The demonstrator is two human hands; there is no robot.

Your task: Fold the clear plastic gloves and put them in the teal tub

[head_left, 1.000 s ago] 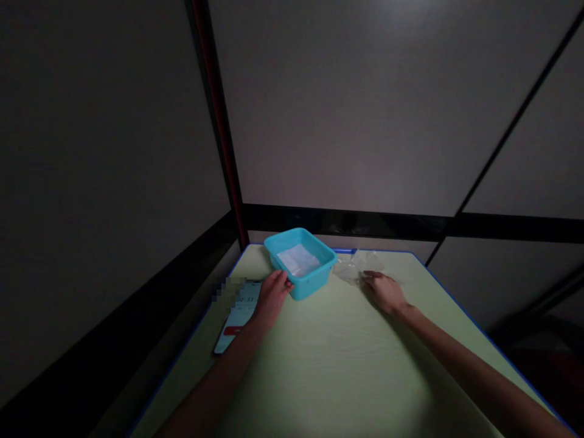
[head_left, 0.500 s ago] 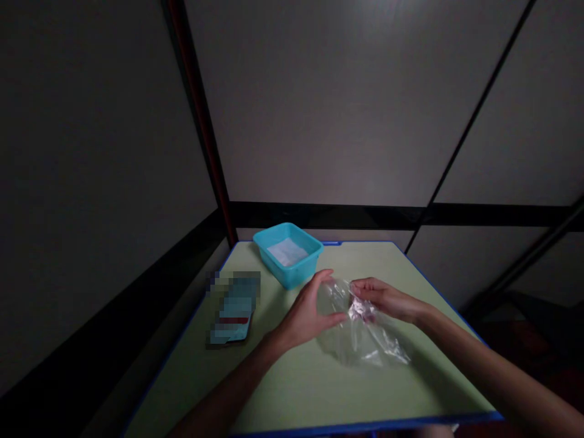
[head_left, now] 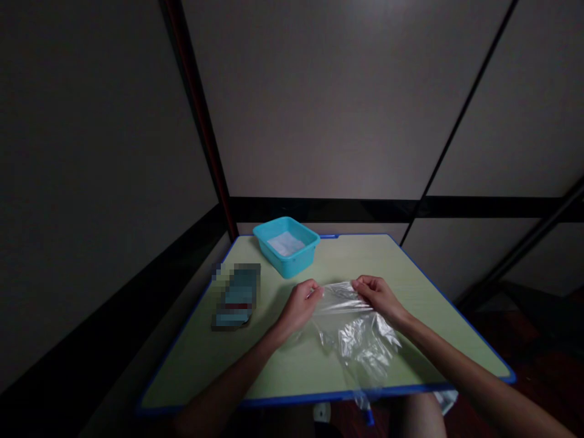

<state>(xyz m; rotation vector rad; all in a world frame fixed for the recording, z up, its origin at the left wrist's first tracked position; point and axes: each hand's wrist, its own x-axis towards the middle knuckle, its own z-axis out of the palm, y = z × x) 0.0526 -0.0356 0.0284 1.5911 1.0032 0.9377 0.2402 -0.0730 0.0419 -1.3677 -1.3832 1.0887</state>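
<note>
A clear plastic bag point(head_left: 360, 340) is stretched between my two hands above the table, its lower part hanging down past the front edge. My left hand point(head_left: 298, 304) pinches the bag's upper left corner between thumb and fingers. At the upper right, my right hand point(head_left: 378, 296) is closed on the same edge. The bag's top edge is pulled taut between the hands, while the rest is crumpled and shiny.
On the light green table point(head_left: 255, 371) with a blue rim, a turquoise basket point(head_left: 294, 264) holding something white point(head_left: 286, 243) stands at the back left. A blurred-out phone-like object point(head_left: 237, 298) lies at the left. Walls stand behind and at the left.
My left hand was spread wide at the bag and has closed on its edge. The bag, bunched before, is now pulled flat along the top and hangs lower. The view has shifted slightly.
</note>
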